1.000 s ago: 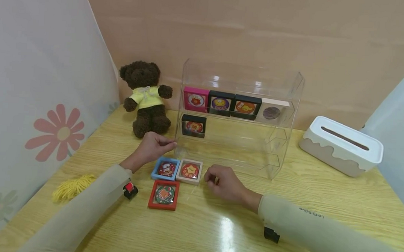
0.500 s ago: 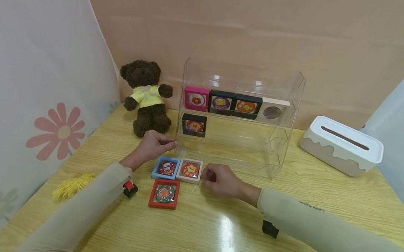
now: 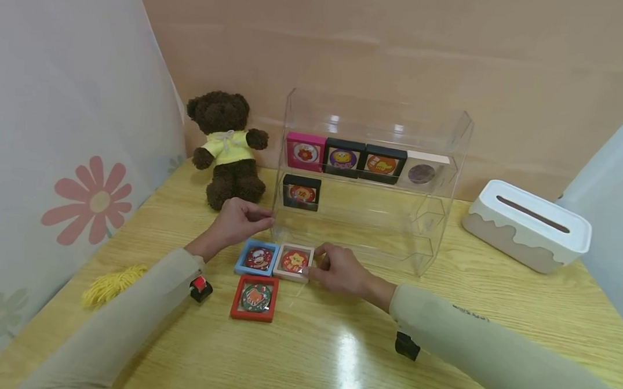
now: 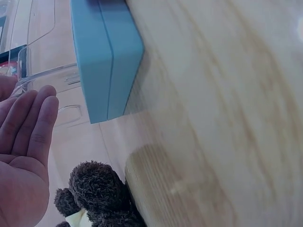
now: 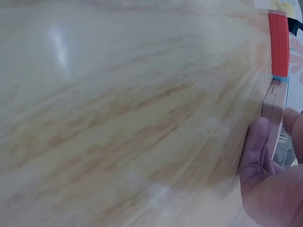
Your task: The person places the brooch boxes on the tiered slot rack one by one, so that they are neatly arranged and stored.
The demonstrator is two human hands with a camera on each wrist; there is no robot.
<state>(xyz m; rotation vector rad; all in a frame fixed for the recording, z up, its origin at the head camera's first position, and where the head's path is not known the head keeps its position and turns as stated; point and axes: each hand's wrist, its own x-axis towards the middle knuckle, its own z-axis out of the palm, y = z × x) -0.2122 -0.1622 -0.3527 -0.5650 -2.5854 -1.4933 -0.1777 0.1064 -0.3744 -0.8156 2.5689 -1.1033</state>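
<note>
The left hand (image 3: 233, 223) pinches the near left edge of the clear plastic rack (image 3: 365, 220) between thumb and nearly straight fingers. The right hand (image 3: 342, 271) grasps the right edge of a beige square frame (image 3: 293, 261), which lies flat just in front of the rack, a red disc with a yellow star behind its clear window. Also in front of the rack, a glossy blue frame (image 3: 258, 259) adjoins it and a red frame (image 3: 255, 298) lies nearer the person. Inside the rack, a pink frame (image 3: 305, 152), two black ones and a pale one line the upper tier; another black frame (image 3: 301, 193) stands below. Left of the rack are a curly-furred teddy bear (image 3: 227, 147) and stringy yellow yarn (image 3: 110, 284); right of it, a smooth, rounded tissue box (image 3: 526, 224). The wood-grained table (image 3: 189, 357) shines; behind the rack hangs a creased tan backdrop (image 3: 401, 59), and to its left a flower-printed white curtain (image 3: 76, 91).
</note>
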